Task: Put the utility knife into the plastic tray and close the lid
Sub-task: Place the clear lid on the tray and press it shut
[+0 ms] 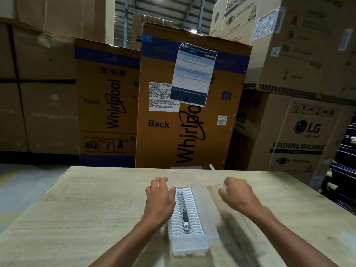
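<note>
A clear plastic tray (192,241) with a white ridged insert lies lengthwise on the pale wooden table (86,209), right in front of me. The grey metal utility knife (184,211) lies inside it, along the insert. My left hand (159,199) grips the tray's left rim, fingers curled over the far end. My right hand (238,195) is closed on the edge of the clear lid (212,179). The lid is raised on the tray's right side and blurred, so its exact tilt is unclear.
Tall Whirlpool cartons (188,105) stand just behind the table's far edge. LG washing machine boxes (300,132) are stacked at the right. Grey floor (23,182) shows to the left of the table.
</note>
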{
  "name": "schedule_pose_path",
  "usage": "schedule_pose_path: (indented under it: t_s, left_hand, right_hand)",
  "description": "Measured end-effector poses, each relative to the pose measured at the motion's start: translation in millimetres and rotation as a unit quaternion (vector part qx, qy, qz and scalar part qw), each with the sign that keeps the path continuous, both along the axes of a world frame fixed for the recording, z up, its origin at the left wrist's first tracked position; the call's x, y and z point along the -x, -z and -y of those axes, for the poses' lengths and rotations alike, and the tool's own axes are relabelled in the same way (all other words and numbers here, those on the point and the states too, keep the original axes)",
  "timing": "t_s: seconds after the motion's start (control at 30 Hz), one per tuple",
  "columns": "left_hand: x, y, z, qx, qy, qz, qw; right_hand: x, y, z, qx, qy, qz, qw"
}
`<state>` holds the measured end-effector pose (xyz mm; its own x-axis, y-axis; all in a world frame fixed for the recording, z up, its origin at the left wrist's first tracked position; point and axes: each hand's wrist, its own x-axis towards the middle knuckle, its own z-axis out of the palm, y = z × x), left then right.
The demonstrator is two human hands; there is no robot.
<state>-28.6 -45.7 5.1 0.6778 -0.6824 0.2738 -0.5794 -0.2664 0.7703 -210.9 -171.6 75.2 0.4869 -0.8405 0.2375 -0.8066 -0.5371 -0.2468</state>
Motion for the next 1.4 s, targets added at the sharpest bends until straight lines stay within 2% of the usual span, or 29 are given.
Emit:
schedule_pose_path:
  t_s: [0.17,0.27,0.33,0.43,0.5,0.6,0.7,0.77,0.97,1.13,1.3,1.4]
  left_hand:
    - [1,7,4,-0.001,-0.012,-0.066,0.998]
    - [0,9,5,0.006,-0.005,-0.084,0.996]
    - [1,10,5,0.016,0.0,-0.096,0.995]
    - [4,11,3,0.044,0.008,-0.135,0.99]
    - [5,11,3,0.053,0.011,-0.165,0.985]
    - [7,8,1,0.053,0.006,-0.188,0.981]
    - [9,6,1,0.048,-0.005,-0.206,0.977]
    - [9,7,2,0.045,-0.014,-0.219,0.975]
    - [-10,43,25,0.059,-0.016,-0.277,0.959]
    - [-15,53,32,0.07,-0.013,-0.266,0.961]
    - [16,6,-1,0.111,0.004,-0.249,0.962]
    - [20,-1,-7,0.14,-0.008,-0.238,0.961]
  right_hand:
    - [18,-38,15,0.02,0.032,0.139,0.99]
    - [21,-57,16,0.036,0.026,0.26,0.965]
    - [19,-63,19,-0.015,0.051,0.342,0.938]
    - [9,-61,16,-0.186,0.074,0.409,0.89]
    - [-1,-50,7,-0.285,0.065,0.373,0.881]
    - [-20,-23,-2,-0.331,0.042,0.299,0.894]
    - [-34,-3,-12,-0.313,0.04,0.255,0.914]
    - [-37,3,-19,-0.317,0.021,0.264,0.911]
    - [-31,5,-32,-0.265,-0.023,0.212,0.94]
    - [-23,-3,-43,-0.23,-0.027,0.128,0.964]
    - [-24,-2,-48,-0.218,-0.031,0.102,0.97]
    - [-26,-1,-44,-0.223,-0.029,0.105,0.969]
